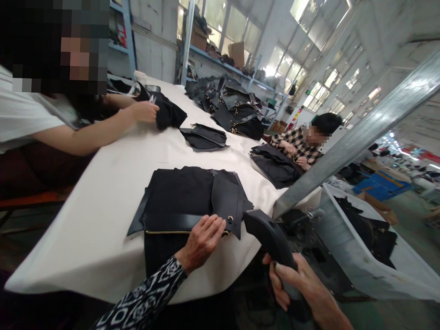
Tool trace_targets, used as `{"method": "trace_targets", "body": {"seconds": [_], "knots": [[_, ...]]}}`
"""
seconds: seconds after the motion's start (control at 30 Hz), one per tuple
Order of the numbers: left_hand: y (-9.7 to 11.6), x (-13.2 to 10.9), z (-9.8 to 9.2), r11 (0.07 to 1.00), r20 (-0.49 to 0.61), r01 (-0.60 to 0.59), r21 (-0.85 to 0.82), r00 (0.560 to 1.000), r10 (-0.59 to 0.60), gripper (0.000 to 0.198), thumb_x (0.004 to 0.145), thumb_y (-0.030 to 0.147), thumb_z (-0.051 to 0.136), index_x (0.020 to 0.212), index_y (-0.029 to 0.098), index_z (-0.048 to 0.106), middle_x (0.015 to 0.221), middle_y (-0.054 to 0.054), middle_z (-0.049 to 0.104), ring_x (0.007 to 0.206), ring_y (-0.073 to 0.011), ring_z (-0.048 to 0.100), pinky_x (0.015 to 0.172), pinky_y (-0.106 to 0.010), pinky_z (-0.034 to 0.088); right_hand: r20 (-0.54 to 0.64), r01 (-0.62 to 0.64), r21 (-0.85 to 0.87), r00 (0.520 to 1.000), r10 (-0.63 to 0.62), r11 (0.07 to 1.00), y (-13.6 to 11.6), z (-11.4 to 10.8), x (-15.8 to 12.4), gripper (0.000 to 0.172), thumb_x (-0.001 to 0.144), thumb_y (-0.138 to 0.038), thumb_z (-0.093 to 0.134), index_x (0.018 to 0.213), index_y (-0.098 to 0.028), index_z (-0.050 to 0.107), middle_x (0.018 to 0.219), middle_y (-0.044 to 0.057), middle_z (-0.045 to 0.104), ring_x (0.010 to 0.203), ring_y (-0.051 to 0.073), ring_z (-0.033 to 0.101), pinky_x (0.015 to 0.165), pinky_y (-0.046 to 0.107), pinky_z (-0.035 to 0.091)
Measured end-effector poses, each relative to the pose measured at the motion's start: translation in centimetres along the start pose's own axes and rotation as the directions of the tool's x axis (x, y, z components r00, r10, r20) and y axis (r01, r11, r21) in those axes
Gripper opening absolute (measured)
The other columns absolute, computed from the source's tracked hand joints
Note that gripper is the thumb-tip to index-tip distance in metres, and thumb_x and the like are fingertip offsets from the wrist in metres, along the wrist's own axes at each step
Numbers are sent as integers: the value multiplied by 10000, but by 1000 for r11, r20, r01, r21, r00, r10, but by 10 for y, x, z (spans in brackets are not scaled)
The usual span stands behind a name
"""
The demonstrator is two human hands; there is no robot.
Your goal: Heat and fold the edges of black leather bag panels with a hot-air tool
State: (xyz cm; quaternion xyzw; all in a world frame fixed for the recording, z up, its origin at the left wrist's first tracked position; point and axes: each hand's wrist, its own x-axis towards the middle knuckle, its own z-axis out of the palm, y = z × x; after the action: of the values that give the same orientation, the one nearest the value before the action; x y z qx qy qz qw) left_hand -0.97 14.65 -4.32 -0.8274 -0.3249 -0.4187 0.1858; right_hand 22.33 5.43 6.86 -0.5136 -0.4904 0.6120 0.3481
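On the table in front of me lies an unsewn black bag piece (179, 192), with a brass zip across its lower part and a smooth leather-like flap on the right bearing a small metal fitting. My left hand (205, 241) rests palm down on this piece, fingers laid over the flap's lower edge near the zip's right end; its thumb is mostly hidden. My right hand (302, 283) is closed around a black handheld tool (270, 229) with a curved head. The tool's head is just right of the bag piece, close to the flap; its exact kind is unclear.
A pale cloth covers the table (106, 199). A slanted metal post (351, 136) rises at the right, beside a white bin (378, 271) of black pieces. Black bags (236, 108) are heaped at the back. Co-workers sit left (62, 126) and far right (296, 143), handling black pieces.
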Motion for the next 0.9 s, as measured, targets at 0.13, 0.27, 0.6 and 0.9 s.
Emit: {"method": "trace_targets", "body": {"seconds": [0.13, 0.27, 0.6, 0.9], "knots": [[-1, -4, 4, 1000, 6, 7, 0, 1000, -7, 265, 856, 50, 544, 1109, -3, 604, 1042, -178, 656, 1015, -305, 570, 871, -456, 492, 30, -85, -42, 996, 87, 995, 14, -4, -18, 465, 790, -513, 624, 1002, -115, 510, 565, -41, 489, 373, 74, 418, 382, 219, 400], [-4, -8, 8, 1000, 30, 5, 2, 1000, -5, 289, 864, 49, 527, 1144, 10, 591, 1074, -170, 651, 1043, -302, 554, 905, -456, 463, 74, -130, -77, 988, 135, 989, 28, 2, -17, 479, 778, -527, 629, 999, -125, 491, 568, -33, 515, 406, 85, 457, 409, 213, 414], [34, 32, -10, 965, 249, 208, 158, 938, -243, 360, 838, 215, 591, 1160, 56, 612, 1041, -153, 663, 1047, -333, 558, 1028, -616, 312, 0, 8, -1, 1000, -8, 1000, 17, -14, 6, 440, 789, -515, 630, 949, -124, 508, 540, -52, 482, 373, 82, 440, 377, 215, 400], [0, 49, -8, 908, 109, 419, 25, 902, -419, 195, 852, 131, 535, 1004, 85, 649, 872, -120, 682, 778, -248, 628, 685, -355, 512, -64, -24, -69, 998, 20, 997, 34, -28, -11, 506, 802, -599, 573, 982, -129, 521, 562, -28, 500, 392, 95, 448, 408, 240, 402]]}}
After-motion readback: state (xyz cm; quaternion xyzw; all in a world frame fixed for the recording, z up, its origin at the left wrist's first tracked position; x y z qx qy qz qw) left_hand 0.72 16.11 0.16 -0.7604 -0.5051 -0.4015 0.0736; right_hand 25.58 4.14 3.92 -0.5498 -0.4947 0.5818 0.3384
